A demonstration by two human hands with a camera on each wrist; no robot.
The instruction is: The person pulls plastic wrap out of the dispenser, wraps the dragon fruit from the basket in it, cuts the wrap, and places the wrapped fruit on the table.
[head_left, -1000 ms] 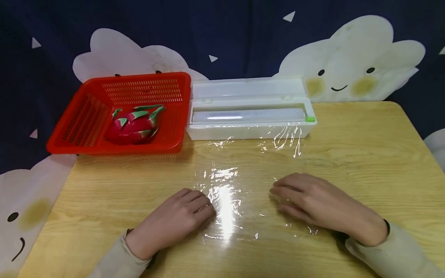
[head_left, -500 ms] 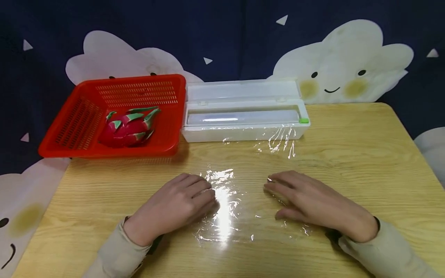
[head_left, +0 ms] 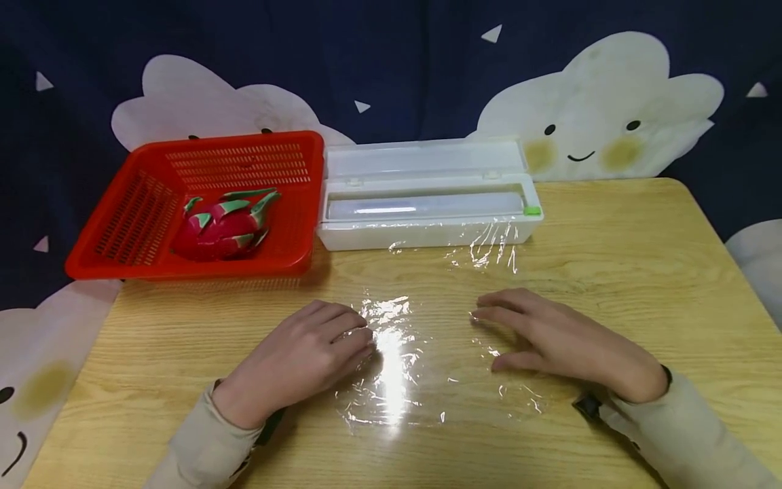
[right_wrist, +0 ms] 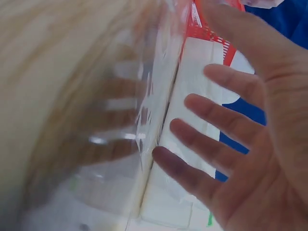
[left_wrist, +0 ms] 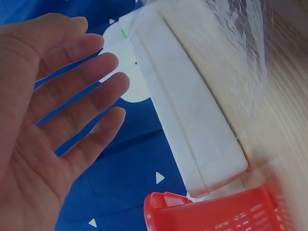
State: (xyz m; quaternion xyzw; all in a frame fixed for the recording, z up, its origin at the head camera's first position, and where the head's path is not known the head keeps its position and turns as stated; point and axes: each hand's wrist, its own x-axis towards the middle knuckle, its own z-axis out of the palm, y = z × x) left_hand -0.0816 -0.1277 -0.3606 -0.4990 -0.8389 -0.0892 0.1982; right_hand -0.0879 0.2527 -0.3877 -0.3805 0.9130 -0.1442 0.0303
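A clear sheet of cling film (head_left: 391,367) lies over the wooden table, stretching from the white dispenser box (head_left: 427,236) toward the front. At the sheet's left side is my left hand (head_left: 299,360), back up; the left wrist view shows its fingers (left_wrist: 96,96) loosely bent with nothing between them. My right hand (head_left: 550,339) is over the right side of the film, thumb and fingers spread. In the right wrist view its palm is bare and its fingers (right_wrist: 216,120) are apart, close to the shiny film (right_wrist: 139,110).
The box lid (head_left: 421,159) stands raised, with a film roll (head_left: 427,205) inside and a green cutter tab (head_left: 533,211) at the right end. To its left, a red basket (head_left: 293,261) holds a dragon fruit (head_left: 216,231). A dark cloud-print curtain (head_left: 421,61) hangs behind the table.
My right hand has lifted slightly, and its thumb and fingers have spread apart. The left hand has moved slightly up in the head view, which itself has shifted a little.
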